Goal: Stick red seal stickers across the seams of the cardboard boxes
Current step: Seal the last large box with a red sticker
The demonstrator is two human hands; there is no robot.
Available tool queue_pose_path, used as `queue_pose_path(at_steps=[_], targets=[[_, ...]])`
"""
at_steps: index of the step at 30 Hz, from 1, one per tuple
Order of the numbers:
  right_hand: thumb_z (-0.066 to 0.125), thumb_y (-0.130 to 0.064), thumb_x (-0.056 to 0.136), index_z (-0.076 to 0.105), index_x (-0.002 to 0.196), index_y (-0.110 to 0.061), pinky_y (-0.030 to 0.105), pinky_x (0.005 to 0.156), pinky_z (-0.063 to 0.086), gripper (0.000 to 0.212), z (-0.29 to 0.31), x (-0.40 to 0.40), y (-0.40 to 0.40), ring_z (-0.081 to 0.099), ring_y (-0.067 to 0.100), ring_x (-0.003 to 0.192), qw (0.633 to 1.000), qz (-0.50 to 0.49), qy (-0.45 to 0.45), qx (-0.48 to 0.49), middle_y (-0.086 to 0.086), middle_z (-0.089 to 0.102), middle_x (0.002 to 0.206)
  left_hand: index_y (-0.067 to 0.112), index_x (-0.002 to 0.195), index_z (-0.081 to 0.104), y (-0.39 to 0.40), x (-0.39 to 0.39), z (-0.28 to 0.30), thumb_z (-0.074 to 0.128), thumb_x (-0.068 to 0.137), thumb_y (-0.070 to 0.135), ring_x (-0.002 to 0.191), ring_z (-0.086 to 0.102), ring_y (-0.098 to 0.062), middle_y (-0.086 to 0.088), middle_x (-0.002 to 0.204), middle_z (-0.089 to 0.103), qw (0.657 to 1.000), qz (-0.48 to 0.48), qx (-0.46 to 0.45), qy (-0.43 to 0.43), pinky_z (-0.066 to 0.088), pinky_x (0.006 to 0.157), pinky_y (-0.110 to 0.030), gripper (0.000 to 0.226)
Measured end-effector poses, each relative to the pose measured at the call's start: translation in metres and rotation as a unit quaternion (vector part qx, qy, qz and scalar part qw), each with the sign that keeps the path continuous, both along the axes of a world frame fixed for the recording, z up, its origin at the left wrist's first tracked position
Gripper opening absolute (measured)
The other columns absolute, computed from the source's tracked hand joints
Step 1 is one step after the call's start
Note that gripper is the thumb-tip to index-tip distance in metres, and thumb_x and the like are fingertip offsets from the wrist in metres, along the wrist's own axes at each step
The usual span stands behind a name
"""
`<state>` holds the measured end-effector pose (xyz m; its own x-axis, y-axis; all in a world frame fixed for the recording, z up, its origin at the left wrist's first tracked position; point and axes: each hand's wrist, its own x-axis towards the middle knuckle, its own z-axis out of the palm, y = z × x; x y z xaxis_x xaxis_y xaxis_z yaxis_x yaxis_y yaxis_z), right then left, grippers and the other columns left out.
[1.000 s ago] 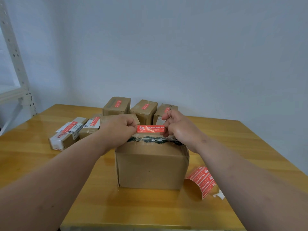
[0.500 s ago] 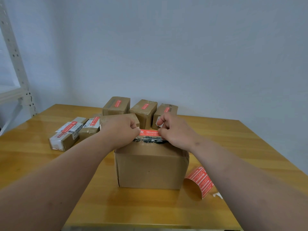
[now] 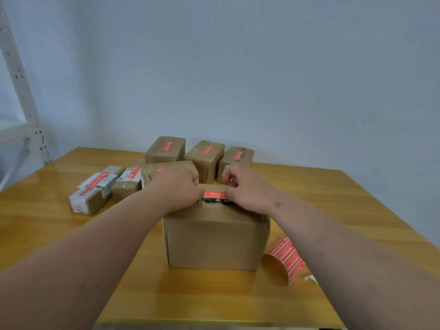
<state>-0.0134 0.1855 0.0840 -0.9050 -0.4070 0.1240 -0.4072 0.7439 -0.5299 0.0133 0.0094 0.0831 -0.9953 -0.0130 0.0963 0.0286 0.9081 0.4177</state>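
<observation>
A brown cardboard box (image 3: 214, 241) stands in the middle of the wooden table (image 3: 190, 298), close to me. A red seal sticker (image 3: 215, 194) lies flat across the top of this box, over a dark torn strip. My left hand (image 3: 177, 190) pinches the sticker's left end and my right hand (image 3: 247, 189) pinches its right end. Both hands rest on the box top with curled fingers. The sticker's ends are hidden under my fingers.
A curled sheet of red stickers (image 3: 285, 258) lies right of the box. Three sealed boxes (image 3: 204, 156) stand in a row at the back, another (image 3: 154, 171) sits behind my left hand. Two flat parcels (image 3: 95, 189) lie at the left. A metal shelf (image 3: 21, 110) stands far left.
Both hands have lowered the sticker from just above the box down onto its top. The hands moved closer together over it.
</observation>
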Motion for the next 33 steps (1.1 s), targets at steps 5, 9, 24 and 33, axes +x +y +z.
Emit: queue_pose_path(at_steps=[5, 9, 24, 33], targets=[[0.063, -0.018, 0.087, 0.053, 0.101, -0.024, 0.023, 0.058, 0.032, 0.018, 0.003, 0.001, -0.001, 0.047, 0.006, 0.072, 1.0, 0.005, -0.012, 0.013, -0.008, 0.049, 0.083, 0.018, 0.065, 0.053, 0.002, -0.001, 0.001, 0.058, 0.087, 0.027, 0.065, 0.047, -0.014, -0.001, 0.069, 0.052, 1.0, -0.004, -0.01, -0.009, 0.039, 0.058, -0.026, 0.024], [0.063, -0.019, 0.087, 0.052, 0.101, -0.025, 0.023, 0.058, 0.032, 0.018, 0.004, 0.001, -0.003, 0.047, 0.004, 0.073, 0.999, 0.005, -0.01, 0.035, -0.009, 0.05, 0.084, 0.018, 0.07, 0.056, 0.003, 0.0, 0.001, 0.057, 0.088, 0.03, 0.067, 0.049, -0.013, -0.001, 0.075, 0.056, 0.999, 0.0, -0.033, -0.002, 0.041, 0.06, -0.026, 0.021], [0.058, -0.03, 0.09, 0.047, 0.102, -0.03, 0.029, 0.076, 0.033, 0.017, 0.005, 0.0, -0.004, 0.05, 0.018, 0.089, 0.987, -0.001, 0.038, 0.159, -0.011, 0.049, 0.085, 0.02, 0.069, 0.051, 0.002, 0.002, 0.002, 0.058, 0.085, 0.033, 0.069, 0.048, -0.012, 0.001, 0.079, 0.053, 0.997, 0.013, -0.071, -0.003, 0.04, 0.059, -0.027, 0.022], [0.064, -0.025, 0.084, 0.053, 0.114, -0.039, 0.045, 0.106, 0.038, 0.034, -0.01, -0.011, 0.005, 0.042, 0.026, 0.127, 0.993, -0.097, -0.066, 0.028, -0.001, 0.049, 0.131, 0.025, 0.116, 0.056, -0.01, 0.006, -0.015, 0.071, 0.086, 0.021, 0.09, 0.055, -0.019, -0.004, 0.109, 0.054, 0.95, 0.057, 0.293, -0.096, 0.046, 0.068, -0.028, 0.034]])
